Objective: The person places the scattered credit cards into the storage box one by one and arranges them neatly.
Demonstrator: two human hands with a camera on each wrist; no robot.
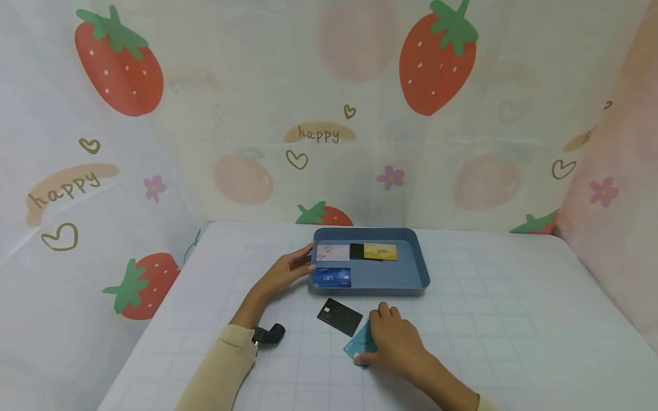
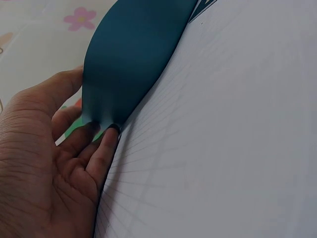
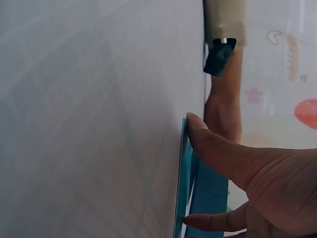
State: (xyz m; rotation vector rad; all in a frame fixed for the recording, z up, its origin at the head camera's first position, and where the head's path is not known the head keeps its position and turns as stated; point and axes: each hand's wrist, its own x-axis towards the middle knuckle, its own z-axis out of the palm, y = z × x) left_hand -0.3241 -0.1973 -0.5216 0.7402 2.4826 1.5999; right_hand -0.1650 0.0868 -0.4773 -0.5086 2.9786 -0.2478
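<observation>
My left hand (image 1: 283, 275) holds the left side of a blue-grey tray (image 1: 377, 292). In the left wrist view, the thumb reaches the rim and other fingers touch the tray's outer wall (image 2: 129, 54). A light blue card (image 1: 361, 344) lies at the table surface in front of the tray. My right hand (image 1: 397, 341) pinches this card by its edges, thumb at the near side and fingers at the far side. In the right wrist view, the light blue card (image 3: 182, 183) shows edge-on. Beside it lies a black VIP card (image 1: 340, 317), slightly apart from the tray.
Inside the tray are a pale pink card (image 1: 332, 253), a blue VIP card (image 1: 333, 277) and a yellow card (image 1: 381, 252) overlapping a black card (image 1: 357, 251). A white checked cloth (image 1: 493, 319) covers the table. Strawberry-print curtains (image 1: 247, 114) enclose the back and sides.
</observation>
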